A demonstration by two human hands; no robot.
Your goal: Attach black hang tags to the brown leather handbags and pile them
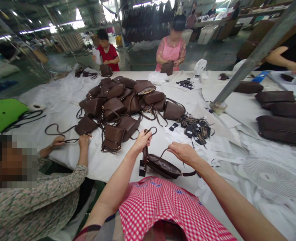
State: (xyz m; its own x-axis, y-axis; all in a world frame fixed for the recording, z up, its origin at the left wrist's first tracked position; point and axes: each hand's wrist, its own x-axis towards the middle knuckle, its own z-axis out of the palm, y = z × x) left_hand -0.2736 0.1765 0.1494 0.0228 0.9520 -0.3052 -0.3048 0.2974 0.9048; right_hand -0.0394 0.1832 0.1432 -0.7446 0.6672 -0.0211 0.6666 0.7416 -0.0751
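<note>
A small dark brown handbag (pixel 163 166) lies open at the table edge in front of me, its greyish lining showing. My left hand (pixel 142 140) is closed around the bag's strap, raised above its left end. A short loop of strap sticks out past those fingers. My right hand (pixel 181 152) pinches another stretch of the strap (pixel 163 152) over the bag's right side. A black hang tag (pixel 142 168) hangs at the bag's left end. Just beyond my hands lies a heap of brown handbags (pixel 114 108).
Black tags (pixel 196 129) lie piled to the right, near a slanted metal post (pixel 253 57) and a white fan (pixel 270 174). On my left a co-worker's hands (pixel 84 142) hold a strap. Two people work across the table. Brown pouches (pixel 283 129) lie far right.
</note>
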